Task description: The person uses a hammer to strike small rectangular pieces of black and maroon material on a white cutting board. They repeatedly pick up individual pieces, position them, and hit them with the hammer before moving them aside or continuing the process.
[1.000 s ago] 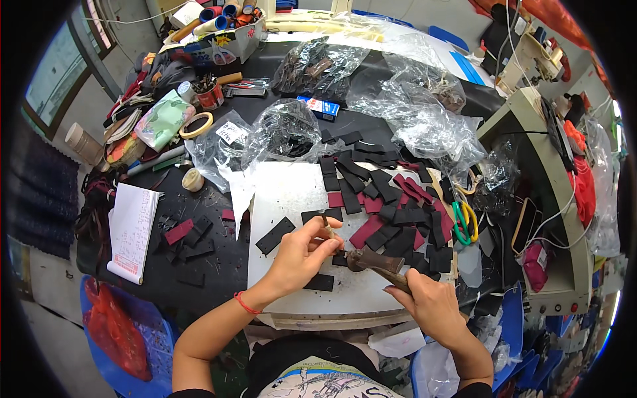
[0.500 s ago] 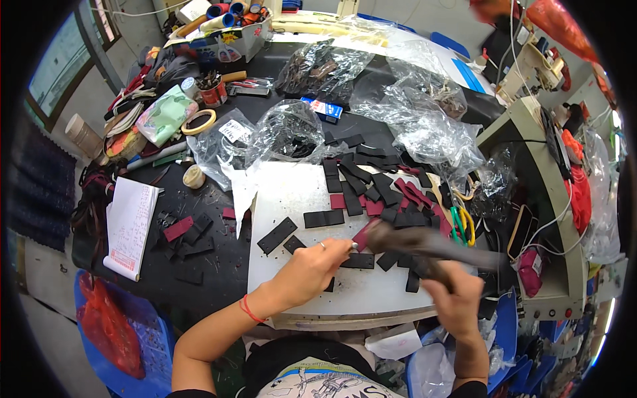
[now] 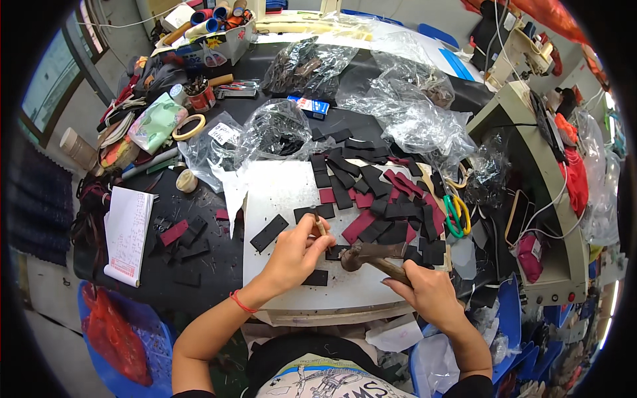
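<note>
My left hand [image 3: 290, 257] is closed round a slim metal punch [image 3: 320, 227], its fingers pinching the rod over the white board [image 3: 275, 189]. In my right hand [image 3: 432, 293] is a hammer [image 3: 375, 252], gripped by its wooden handle, with the dark head low over the board beside my left fingertips. Close to the left hand lie a black strip with small holes [image 3: 269, 232] and another black strip [image 3: 315, 278]. Black and maroon strips [image 3: 361, 224] lie in a loose heap on the board's right half. The head partly covers a black piece under it.
Green-and-yellow-handled scissors [image 3: 458, 215] lie right of the heap. Clear plastic bags [image 3: 418, 126] crowd the back. Left of the board are more strips [image 3: 189, 235], a notepad [image 3: 126, 235], a small jar [image 3: 186, 181] and a tape roll [image 3: 189, 127]. A beige machine housing [image 3: 561, 219] stands at right.
The hammer, blurred by motion before, has come down and left beside my left hand. My left hand has shifted left and up with the punch, now away from the maroon strip.
</note>
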`<state>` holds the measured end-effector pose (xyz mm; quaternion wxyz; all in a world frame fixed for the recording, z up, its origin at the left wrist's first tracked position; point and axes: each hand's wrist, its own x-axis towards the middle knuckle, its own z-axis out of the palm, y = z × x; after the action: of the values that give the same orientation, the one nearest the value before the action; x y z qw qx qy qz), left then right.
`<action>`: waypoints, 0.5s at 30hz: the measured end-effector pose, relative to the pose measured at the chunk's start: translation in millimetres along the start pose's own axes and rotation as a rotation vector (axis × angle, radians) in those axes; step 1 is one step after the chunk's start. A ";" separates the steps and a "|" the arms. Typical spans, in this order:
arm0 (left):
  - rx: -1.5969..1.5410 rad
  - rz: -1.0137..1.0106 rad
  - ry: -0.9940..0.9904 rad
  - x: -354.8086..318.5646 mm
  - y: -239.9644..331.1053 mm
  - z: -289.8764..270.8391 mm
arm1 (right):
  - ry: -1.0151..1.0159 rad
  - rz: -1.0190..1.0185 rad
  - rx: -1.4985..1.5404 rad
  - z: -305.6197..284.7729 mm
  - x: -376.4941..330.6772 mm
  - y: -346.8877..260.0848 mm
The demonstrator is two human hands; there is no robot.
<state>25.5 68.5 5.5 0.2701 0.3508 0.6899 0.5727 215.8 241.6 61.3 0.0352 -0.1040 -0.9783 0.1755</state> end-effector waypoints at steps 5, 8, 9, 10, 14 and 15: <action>0.043 0.092 -0.031 -5.1 -3.1 -0.9 | -0.015 0.020 -0.020 0.6 -1.0 -1.1; 0.106 0.141 -0.054 -6.7 3.0 -1.4 | -0.003 0.031 0.000 0.4 -3.8 2.7; 0.127 0.154 -0.066 -6.7 4.0 -1.4 | 0.029 0.051 0.051 -3.1 -3.3 0.8; 0.175 0.206 -0.070 -7.4 2.0 -1.2 | 0.058 0.062 0.102 -11.0 0.5 -2.7; 0.376 0.392 -0.069 -15.7 -2.9 4.5 | 0.339 0.134 0.417 -35.8 2.2 -12.0; 0.427 0.433 -0.063 -18.5 -1.5 5.5 | 0.376 0.186 0.588 -41.5 0.5 -16.8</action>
<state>40.7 56.9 2.4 0.0830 0.5563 0.6951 0.4477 216.5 240.2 106.0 0.2268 -0.2084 -0.8489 0.4295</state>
